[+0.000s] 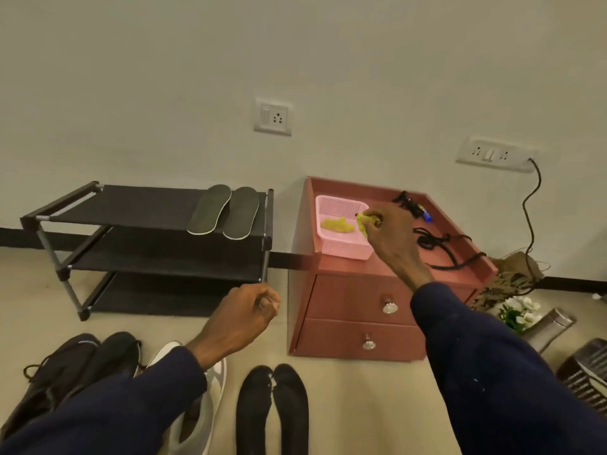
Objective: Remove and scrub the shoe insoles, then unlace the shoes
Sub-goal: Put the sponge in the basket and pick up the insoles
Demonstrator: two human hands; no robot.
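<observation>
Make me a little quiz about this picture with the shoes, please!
1. True or false: the two insoles on the shoe rack lie on its bottom shelf.
2. Which hand pinches the yellow cloth: A left, B right?
3. Fill the gap: the pink basket stands on top of the red ____.
Key: 1 false, they lie on the top shelf. 2 B, the right hand. 3 cabinet.
</observation>
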